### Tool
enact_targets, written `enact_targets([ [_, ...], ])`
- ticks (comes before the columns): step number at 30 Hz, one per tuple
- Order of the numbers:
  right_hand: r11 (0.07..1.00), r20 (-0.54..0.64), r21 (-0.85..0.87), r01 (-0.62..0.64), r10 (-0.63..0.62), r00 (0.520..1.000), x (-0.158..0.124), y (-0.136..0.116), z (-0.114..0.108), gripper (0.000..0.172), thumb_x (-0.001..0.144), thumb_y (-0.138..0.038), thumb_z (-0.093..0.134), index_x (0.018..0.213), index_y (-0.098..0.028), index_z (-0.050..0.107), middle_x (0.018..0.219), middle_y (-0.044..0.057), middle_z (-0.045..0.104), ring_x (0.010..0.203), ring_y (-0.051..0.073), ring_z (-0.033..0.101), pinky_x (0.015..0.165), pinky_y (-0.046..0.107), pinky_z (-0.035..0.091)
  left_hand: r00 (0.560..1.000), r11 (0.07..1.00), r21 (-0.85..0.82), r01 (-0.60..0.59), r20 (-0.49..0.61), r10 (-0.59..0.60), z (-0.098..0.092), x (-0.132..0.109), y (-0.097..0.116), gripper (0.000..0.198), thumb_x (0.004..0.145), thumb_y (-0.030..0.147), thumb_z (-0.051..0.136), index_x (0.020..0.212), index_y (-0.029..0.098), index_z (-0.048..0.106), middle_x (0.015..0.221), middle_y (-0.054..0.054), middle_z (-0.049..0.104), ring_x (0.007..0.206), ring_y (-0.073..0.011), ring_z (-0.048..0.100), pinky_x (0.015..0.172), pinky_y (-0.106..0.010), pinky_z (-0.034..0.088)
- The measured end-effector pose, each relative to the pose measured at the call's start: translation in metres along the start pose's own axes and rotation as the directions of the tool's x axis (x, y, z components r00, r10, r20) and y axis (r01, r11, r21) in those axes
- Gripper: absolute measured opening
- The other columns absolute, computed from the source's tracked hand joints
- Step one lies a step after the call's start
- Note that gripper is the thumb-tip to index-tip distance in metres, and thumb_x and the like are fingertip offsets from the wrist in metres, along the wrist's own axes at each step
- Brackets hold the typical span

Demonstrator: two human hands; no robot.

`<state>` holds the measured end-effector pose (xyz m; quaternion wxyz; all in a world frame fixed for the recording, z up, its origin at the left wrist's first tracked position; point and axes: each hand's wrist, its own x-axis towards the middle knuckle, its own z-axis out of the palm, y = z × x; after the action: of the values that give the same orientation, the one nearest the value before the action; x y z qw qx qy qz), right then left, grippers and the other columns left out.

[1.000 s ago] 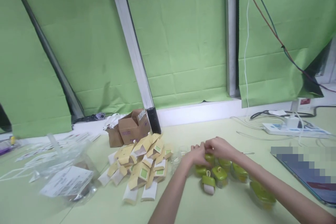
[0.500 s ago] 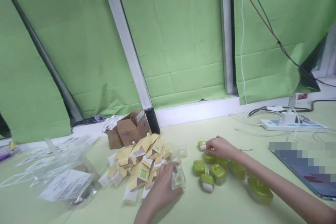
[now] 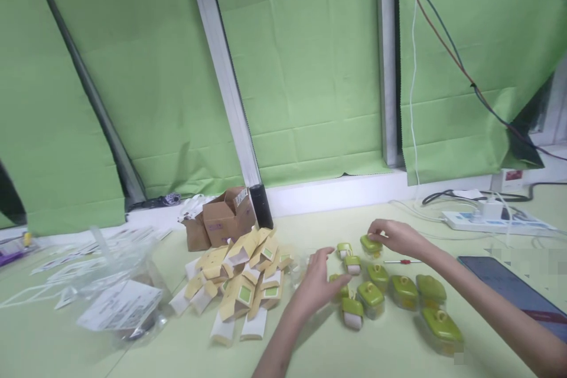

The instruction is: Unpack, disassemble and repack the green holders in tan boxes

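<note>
My right hand (image 3: 392, 237) pinches the top of a small green-lidded container (image 3: 371, 246) at the back of a group of similar ones. Thumb and fingers apart, my left hand (image 3: 315, 280) hovers at the group's left side with nothing visible in it. It partly covers a green-lidded container (image 3: 338, 290). Close to it are a green-topped piece with a white lower part (image 3: 352, 314) and another green-lidded container (image 3: 371, 298). Clear plastic pieces (image 3: 299, 269) lie behind my left hand, blurred and partly hidden.
A heap of folded yellow card packets (image 3: 239, 292) lies left of my hands. Behind it stand an opened cardboard box (image 3: 225, 218) and a black cylinder (image 3: 261, 205). Plastic bags (image 3: 150, 289) lie farther left. A phone or tablet (image 3: 509, 289) and a power strip (image 3: 500, 221) are at right.
My left hand has left the clear plastic pieces and moved right, its fingers apart. My right hand has shifted slightly right and back and now pinches a green-lidded container. The view has shifted a little.
</note>
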<state>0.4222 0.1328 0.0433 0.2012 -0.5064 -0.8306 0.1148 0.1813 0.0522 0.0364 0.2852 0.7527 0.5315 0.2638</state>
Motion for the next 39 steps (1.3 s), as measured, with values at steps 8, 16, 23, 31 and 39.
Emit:
enact_targets([
  [8,0.993,-0.069,0.121,0.005,0.003,0.998,0.014,-0.032,0.002,0.023,0.091,-0.033,0.046,0.097,-0.016,0.06,0.092,0.004,0.066,0.077,0.015,0.063,0.068,0.029,0.051,0.997,0.999,-0.008,-0.052,0.065,0.052,-0.004,0.045,-0.001,0.059,0.061,0.037,0.069,0.113,0.018,0.049,0.109,-0.007,0.058,0.098,-0.0223,0.055,0.082,-0.031,0.043],
  [16,0.98,-0.041,-0.072,-0.183,0.18,0.983,0.017,0.013,0.026,0.026,0.089,-0.029,0.052,0.112,-0.017,0.054,0.112,0.006,0.058,0.092,0.018,0.06,0.077,0.038,0.05,0.996,0.985,0.174,0.021,-0.092,-0.005,-0.024,0.027,-0.039,0.045,0.063,0.023,0.061,0.106,0.018,0.049,0.108,-0.007,0.056,0.106,-0.0225,0.049,0.089,-0.032,0.038],
  [23,0.982,0.012,-0.162,0.093,-0.092,0.996,0.002,-0.039,0.048,0.023,0.089,-0.031,0.052,0.107,-0.017,0.057,0.113,0.006,0.058,0.098,0.019,0.057,0.085,0.042,0.045,0.997,0.967,0.253,0.002,-0.079,0.018,-0.02,0.037,-0.042,0.044,0.067,0.027,0.058,0.109,0.017,0.048,0.111,-0.007,0.057,0.105,-0.0205,0.051,0.089,-0.029,0.039],
  [31,0.955,0.148,-0.177,0.237,-0.213,0.966,-0.004,-0.074,0.068,0.019,0.082,-0.033,0.059,0.089,-0.015,0.062,0.094,0.005,0.062,0.091,0.02,0.056,0.081,0.039,0.043,1.0,0.936,0.35,0.031,-0.014,-0.028,-0.021,0.032,-0.037,0.045,0.061,0.023,0.059,0.106,0.02,0.052,0.103,-0.007,0.058,0.103,-0.0249,0.05,0.085,-0.032,0.041],
  [39,0.96,0.129,-0.095,0.264,-0.252,0.959,-0.036,-0.047,0.03,0.006,0.066,-0.017,0.061,0.069,-0.021,0.065,0.081,0.004,0.062,0.087,0.024,0.054,0.082,0.038,0.035,0.998,0.953,0.301,-0.038,0.061,0.02,0.0,0.016,-0.033,0.054,0.062,0.028,0.064,0.114,0.022,0.05,0.119,-0.007,0.047,0.119,-0.0277,0.034,0.099,-0.037,0.03],
])
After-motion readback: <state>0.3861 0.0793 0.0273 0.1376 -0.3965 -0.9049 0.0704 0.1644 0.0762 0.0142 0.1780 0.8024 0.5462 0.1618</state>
